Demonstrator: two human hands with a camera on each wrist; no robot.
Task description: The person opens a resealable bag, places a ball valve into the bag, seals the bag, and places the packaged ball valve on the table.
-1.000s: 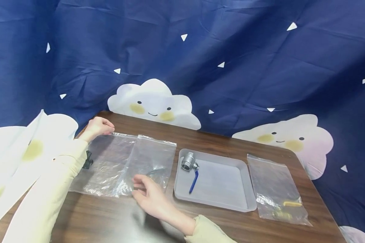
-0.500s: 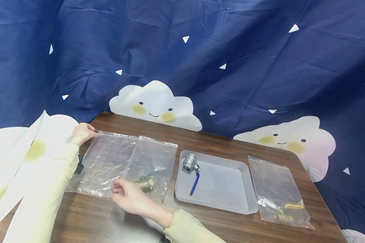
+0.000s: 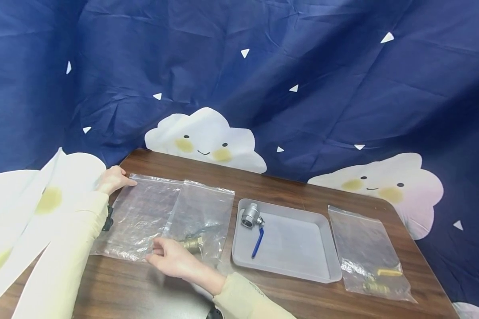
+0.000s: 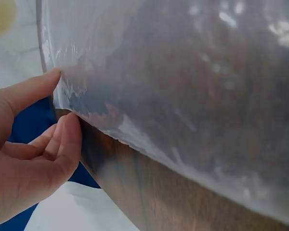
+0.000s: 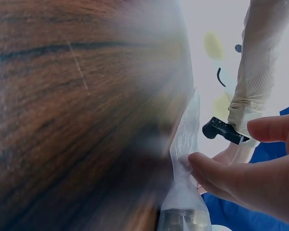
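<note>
Two clear zip bags overlap on the left of the table in the head view. My left hand (image 3: pixel 112 179) is at the upper left corner of the left bag (image 3: pixel 139 217); in the left wrist view its thumb (image 4: pixel 43 84) touches the film, with the fingers just below the edge. My right hand (image 3: pixel 173 259) rests by that bag's lower right, fingertips on plastic and thumb apart in the right wrist view. The second bag (image 3: pixel 207 204) contains a brass valve (image 3: pixel 192 243), partly hidden behind this hand.
A pale plastic tray (image 3: pixel 295 239) holds a silver ball valve (image 3: pixel 250 216) with a blue lever. Farther right lies another zip bag (image 3: pixel 363 239) with a brass valve (image 3: pixel 377 287) and yellow lever. A blue cloud-print curtain (image 3: pixel 239 79) hangs behind the wooden table (image 3: pixel 287 297).
My right hand has moved left from the second bag to the left bag's lower right, uncovering the brass valve. My left hand has shifted left and slightly down to the bag's corner.
</note>
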